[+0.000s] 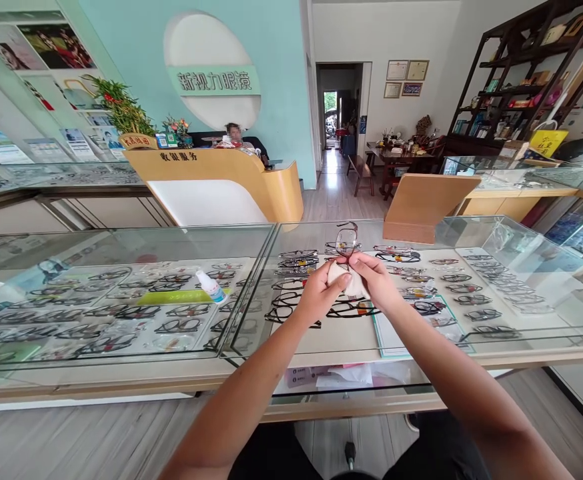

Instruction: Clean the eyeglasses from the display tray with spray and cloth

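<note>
Forearms (251, 380) are hanging over the glass tabletop (321, 347); left hand (321, 293) and right hand (376, 277) are holding eyeglasses (346, 241) above it, grip clamped on white cloth (354, 285) wrapping one end. Probably light, fragile, slippery-lensed: bridge or rim looks like the safest hold.

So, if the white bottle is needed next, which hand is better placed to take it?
Probably the left hand: the white bottle is on its side, while the right hand is farther away and would reach across. Both are occupied with the cloth and eyeglasses.
</note>
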`<state>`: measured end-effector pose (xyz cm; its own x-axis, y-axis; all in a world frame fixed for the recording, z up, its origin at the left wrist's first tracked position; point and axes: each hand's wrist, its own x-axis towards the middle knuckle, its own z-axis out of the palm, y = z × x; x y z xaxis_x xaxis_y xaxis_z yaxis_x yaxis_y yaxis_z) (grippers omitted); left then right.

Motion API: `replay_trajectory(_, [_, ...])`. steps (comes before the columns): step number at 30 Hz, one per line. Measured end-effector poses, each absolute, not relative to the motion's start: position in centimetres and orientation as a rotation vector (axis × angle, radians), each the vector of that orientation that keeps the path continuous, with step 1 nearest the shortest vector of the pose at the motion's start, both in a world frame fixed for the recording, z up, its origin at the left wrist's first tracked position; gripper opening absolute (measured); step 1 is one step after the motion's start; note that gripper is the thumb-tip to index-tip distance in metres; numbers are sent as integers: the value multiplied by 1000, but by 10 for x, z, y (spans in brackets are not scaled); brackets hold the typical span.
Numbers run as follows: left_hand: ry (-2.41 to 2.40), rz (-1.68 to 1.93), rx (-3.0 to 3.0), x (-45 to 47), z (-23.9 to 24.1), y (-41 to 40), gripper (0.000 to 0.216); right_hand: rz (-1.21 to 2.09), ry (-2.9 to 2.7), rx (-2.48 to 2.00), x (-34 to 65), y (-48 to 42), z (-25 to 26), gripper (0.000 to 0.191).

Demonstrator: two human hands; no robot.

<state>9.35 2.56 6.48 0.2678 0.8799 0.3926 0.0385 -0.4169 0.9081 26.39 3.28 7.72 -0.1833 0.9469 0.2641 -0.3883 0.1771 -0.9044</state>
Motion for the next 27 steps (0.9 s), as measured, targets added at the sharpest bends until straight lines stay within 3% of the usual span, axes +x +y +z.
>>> replay_trajectory(16, [889, 1224, 1750, 83, 66, 61, 63, 1237, -1315, -639, 265, 68, 74, 31])
replay_trajectory(27, [785, 1024, 1757, 77, 72, 67, 66, 1407, -1167, -642, 267, 75, 74, 32])
